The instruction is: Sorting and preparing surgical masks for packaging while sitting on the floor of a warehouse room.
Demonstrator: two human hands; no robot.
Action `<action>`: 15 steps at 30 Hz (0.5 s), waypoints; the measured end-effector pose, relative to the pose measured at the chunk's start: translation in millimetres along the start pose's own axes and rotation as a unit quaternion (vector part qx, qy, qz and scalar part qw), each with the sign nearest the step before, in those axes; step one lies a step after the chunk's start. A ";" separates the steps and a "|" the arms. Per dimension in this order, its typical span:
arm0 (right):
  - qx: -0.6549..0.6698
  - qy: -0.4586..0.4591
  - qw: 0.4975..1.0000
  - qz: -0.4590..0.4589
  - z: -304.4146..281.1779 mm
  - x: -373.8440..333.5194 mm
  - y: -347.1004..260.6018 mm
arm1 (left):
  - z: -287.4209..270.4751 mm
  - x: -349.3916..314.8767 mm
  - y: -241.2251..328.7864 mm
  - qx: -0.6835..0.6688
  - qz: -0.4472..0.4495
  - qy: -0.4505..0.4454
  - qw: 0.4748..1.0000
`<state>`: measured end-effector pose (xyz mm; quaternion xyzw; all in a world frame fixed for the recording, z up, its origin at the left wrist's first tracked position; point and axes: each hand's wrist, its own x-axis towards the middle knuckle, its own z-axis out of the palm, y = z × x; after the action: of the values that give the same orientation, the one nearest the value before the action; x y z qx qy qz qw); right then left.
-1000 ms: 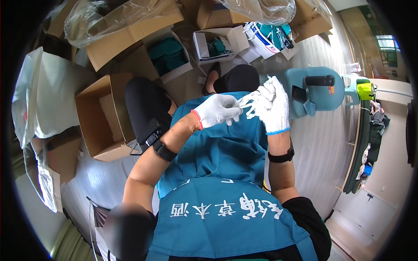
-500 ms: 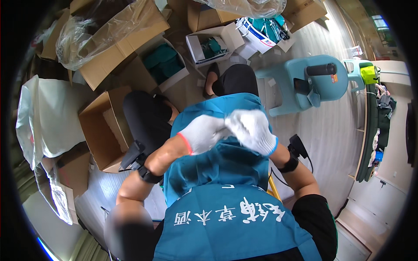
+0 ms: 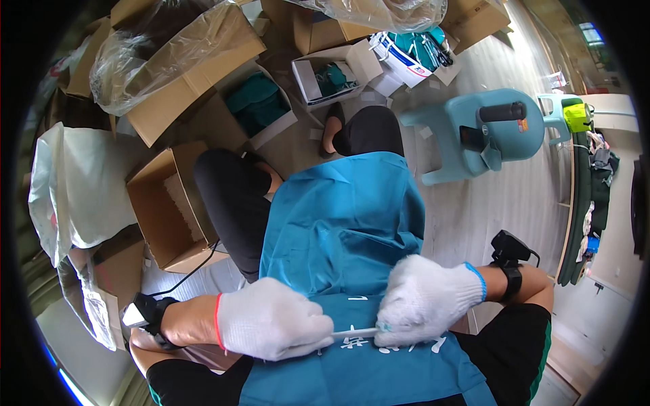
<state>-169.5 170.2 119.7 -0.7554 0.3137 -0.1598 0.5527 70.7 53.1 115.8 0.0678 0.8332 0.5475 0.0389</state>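
Note:
My left hand (image 3: pixel 274 321), in a white knit glove with a red cuff, is closed over my chest. Opposite it, my right hand (image 3: pixel 428 302) is closed too, in a white glove with a blue cuff. A thin white strip (image 3: pixel 355 333) runs straight between the two fists, gripped at either end; whether it is a cord or a band I cannot make out. Beneath both hands lies a blue apron (image 3: pixel 345 210), which covers my chest and lap and has white print on its bib.
An open cardboard box (image 3: pixel 159 213) stands by my left leg. Farther off are white boxes with green cloth (image 3: pixel 257 101) and a large carton (image 3: pixel 196 74) with clear plastic. On the right, a light-blue stool (image 3: pixel 447 115) bears a dark bottle (image 3: pixel 501 111) and a phone (image 3: pixel 472 139).
Both hands have come back from over my lap to my chest and moved apart. The white strip now shows stretched between them, and my elbows have spread outward.

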 end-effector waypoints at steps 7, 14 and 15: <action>0.037 0.018 0.999 -0.005 15.7 -15.8 -1.1 | -5.8 -30.4 3.0 -0.001 0.001 0.014 1.000; 0.102 0.040 0.993 0.042 6.9 -24.2 1.6 | -32.1 -57.4 -6.2 -0.025 -0.043 0.025 0.998; 0.101 0.043 0.993 0.041 5.4 -25.8 3.5 | -30.9 -56.0 -12.1 -0.025 -0.005 0.043 0.999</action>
<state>-186.8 190.3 117.4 -0.6746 0.3503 -0.1999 0.6183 120.9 11.7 116.4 0.0386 0.8205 0.5703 0.0073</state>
